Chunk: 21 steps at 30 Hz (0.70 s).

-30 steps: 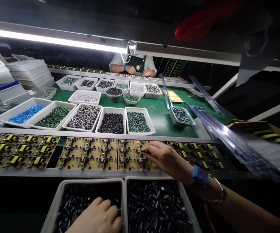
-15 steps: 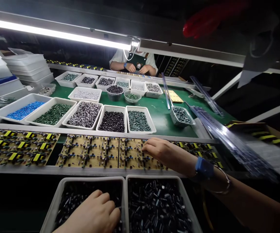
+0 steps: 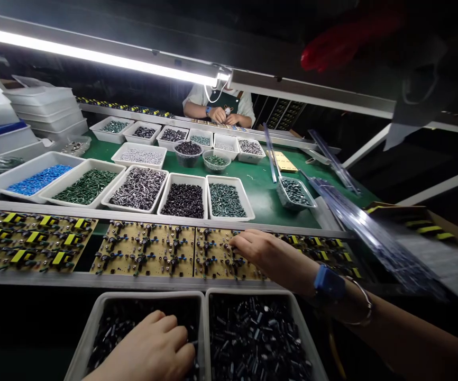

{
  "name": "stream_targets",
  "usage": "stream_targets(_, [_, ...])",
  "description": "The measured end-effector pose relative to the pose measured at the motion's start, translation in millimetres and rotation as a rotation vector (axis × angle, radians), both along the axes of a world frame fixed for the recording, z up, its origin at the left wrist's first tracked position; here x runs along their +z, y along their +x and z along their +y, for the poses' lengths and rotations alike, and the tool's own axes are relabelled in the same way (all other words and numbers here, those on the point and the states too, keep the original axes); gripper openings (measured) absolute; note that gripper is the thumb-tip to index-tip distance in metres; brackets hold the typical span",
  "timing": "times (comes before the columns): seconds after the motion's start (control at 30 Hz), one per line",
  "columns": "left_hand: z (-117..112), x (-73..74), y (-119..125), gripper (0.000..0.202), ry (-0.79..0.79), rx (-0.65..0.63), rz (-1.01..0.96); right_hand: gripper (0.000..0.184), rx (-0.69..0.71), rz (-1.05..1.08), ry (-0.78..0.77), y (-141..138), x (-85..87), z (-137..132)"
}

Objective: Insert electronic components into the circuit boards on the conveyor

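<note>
My right hand, with a blue wrist strap and a bangle, reaches over a tan circuit board on the conveyor rail. Its fingertips are pinched at the board's upper edge; what they hold is too small to name. My left hand rests curled in the near left grey bin of small black cylindrical parts, fingers closed on the parts. A second bin of the same black parts sits to its right. A neighbouring board lies left of the first.
Boards with yellow-topped parts line the rail at left. White trays of blue, green and black components fill the green table behind. Clear plastic tubes lie at right. Another person works across the table under a light bar.
My right hand has shifted slightly up and left along the board. My left hand has stayed in the bin, barely moving. The view has tilted a little.
</note>
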State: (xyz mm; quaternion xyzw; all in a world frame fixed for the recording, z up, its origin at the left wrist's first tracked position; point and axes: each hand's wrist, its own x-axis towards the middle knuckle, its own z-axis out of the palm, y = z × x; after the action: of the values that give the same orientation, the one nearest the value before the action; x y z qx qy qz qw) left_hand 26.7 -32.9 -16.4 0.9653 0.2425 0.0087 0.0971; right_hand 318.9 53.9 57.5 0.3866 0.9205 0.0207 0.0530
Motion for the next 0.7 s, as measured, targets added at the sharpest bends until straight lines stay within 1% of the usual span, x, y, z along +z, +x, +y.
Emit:
stream_targets(0.1, [-2,0.4,-2,0.017,0.000,0.012,-0.056,0.030,-0.015,0.020,-0.004,-1,-0.4,0])
stream_targets(0.2, [0,5.7,-6,0.020,-0.026,0.048,-0.150,0.016,-0.041,0.126,-0.013,0,-0.7,1])
stream_targets(0.27, [4,9.4,-9,0.017,-0.055,0.073,-0.219,0.011,-0.054,0.202,-0.001,0,-1.5,3])
stream_targets(0.33, [11,11.5,-11,0.014,-0.062,0.083,-0.289,0.010,-0.043,0.240,0.009,0,-3.4,5])
stream_targets(0.47, [26,14.1,-14,0.020,-0.061,0.134,-0.423,0.017,-0.002,0.237,0.033,-2,-9.7,6])
stream_targets(0.57, [35,22.0,-12,0.016,-0.167,0.211,-0.535,0.022,0.013,0.219,0.042,-4,-13.8,6])
stream_targets(0.63, [41,29.5,-10,0.013,-0.258,0.291,-0.624,0.023,0.019,0.211,0.045,-4,-14.9,6])
stream_targets(0.7, [47,36.4,-7,0.016,-0.349,0.382,-0.685,0.023,0.016,0.224,0.053,-3,-14.1,4])
